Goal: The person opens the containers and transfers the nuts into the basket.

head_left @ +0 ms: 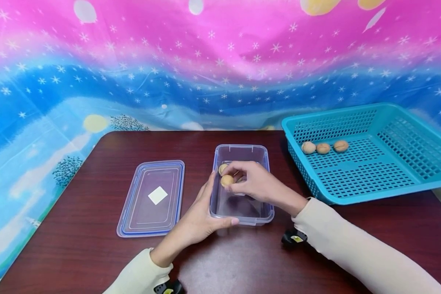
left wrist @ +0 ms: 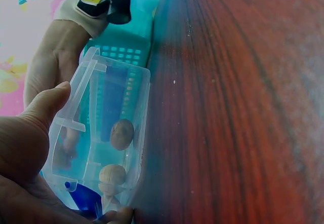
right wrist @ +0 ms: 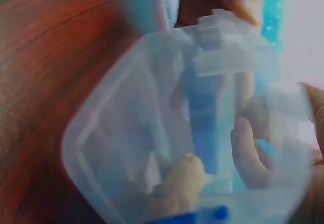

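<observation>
A clear plastic food container (head_left: 242,210) stands on the table with its top off. My left hand (head_left: 202,216) grips its left side, the thumb over the near rim and the fingers along the outer wall. My right hand (head_left: 259,181) reaches inside and pinches a walnut (head_left: 227,180) between thumb and fingers. Just behind it in the container lies another walnut (head_left: 223,168). Through the wall in the left wrist view, walnuts show as one dark walnut (left wrist: 122,134) and a paler walnut (left wrist: 112,175). The right wrist view is blurred.
Left of the container lies its clear lid (head_left: 139,200) with a blue seal and white square label. A turquoise perforated basket (head_left: 356,196) at the right holds three walnuts (head_left: 323,148) along its left part. A patterned cloth (head_left: 206,73) hangs behind the brown table (head_left: 77,245).
</observation>
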